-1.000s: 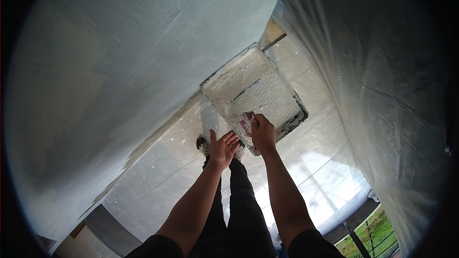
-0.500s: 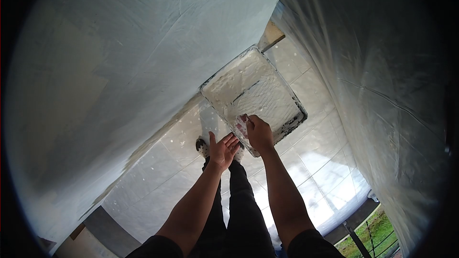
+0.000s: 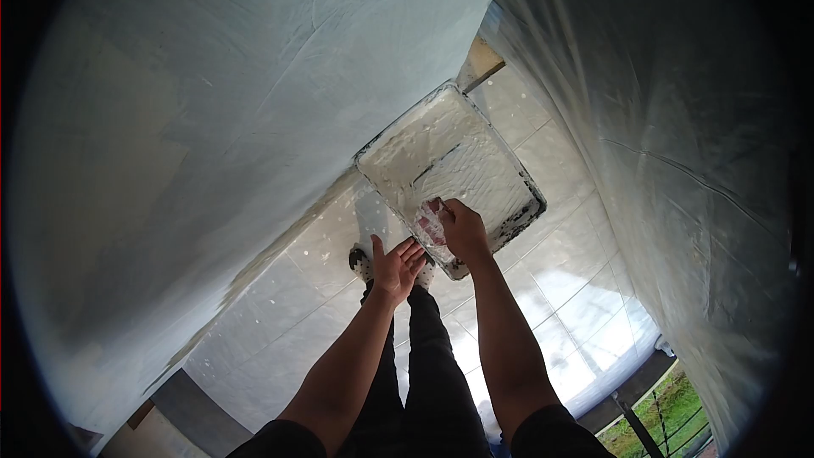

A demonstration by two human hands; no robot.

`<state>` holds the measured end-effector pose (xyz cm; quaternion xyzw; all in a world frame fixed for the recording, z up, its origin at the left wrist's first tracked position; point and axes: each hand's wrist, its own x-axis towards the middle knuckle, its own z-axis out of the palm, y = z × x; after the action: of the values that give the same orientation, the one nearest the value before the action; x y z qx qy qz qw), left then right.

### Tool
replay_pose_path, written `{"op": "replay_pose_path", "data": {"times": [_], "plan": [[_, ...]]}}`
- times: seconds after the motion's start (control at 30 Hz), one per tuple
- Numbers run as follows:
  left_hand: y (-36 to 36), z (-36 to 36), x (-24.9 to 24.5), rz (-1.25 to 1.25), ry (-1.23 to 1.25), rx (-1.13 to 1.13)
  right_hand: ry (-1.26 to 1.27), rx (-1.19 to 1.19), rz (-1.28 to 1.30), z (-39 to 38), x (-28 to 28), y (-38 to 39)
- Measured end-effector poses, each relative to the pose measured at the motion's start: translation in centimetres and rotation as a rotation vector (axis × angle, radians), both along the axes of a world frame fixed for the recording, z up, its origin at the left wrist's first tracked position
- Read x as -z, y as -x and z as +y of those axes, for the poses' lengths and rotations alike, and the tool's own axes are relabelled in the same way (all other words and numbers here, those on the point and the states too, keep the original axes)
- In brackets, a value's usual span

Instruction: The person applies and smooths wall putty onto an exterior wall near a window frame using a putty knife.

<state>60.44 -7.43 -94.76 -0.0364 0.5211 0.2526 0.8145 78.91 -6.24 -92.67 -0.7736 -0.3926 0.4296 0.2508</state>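
A black-rimmed tray (image 3: 532, 176) holds thick cream-coloured material with ridges across its surface. My right hand (image 3: 465, 232) is closed over the tray's near part, gripping a small pinkish-red item (image 3: 430, 225) smeared with the same white material; its exact shape is hard to make out. Beside the tray's near left edge, my left hand (image 3: 398, 268) is held palm up with its fingers spread and nothing in it.
A pale coated wall (image 3: 212, 119) rises on the left. Translucent plastic sheeting (image 3: 678, 187) hangs on the right. My feet in spotted footwear (image 3: 363, 264) stand on the spattered tiled floor (image 3: 297, 305). Railing and grass (image 3: 678, 403) show at lower right.
My right hand has shifted slightly up and to the right, and more of the pinkish item shows. My left hand is nearly unchanged.
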Motion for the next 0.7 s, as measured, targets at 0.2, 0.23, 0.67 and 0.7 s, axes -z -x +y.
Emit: {"op": "replay_pose_path", "data": {"times": [0.2,0.23,0.67,0.7], "plan": [[0.1,-0.1,0.0,0.009,0.010,-0.003,0.017,0.126,0.177,-1.3,2.0,-1.8],[0.2,-0.1,-0.2,0.005,0.005,0.002,0.024,0.170,0.229,-1.7,2.3,-1.9],[1.3,-0.5,-3.2,0.318,-0.254,0.033,0.005,0.644,1.189,-6.0,-1.2,-1.8],[1.6,-0.4,-3.8,0.327,-0.274,0.048,-0.019,0.645,1.243,-6.0,-2.0,-1.7]]}}
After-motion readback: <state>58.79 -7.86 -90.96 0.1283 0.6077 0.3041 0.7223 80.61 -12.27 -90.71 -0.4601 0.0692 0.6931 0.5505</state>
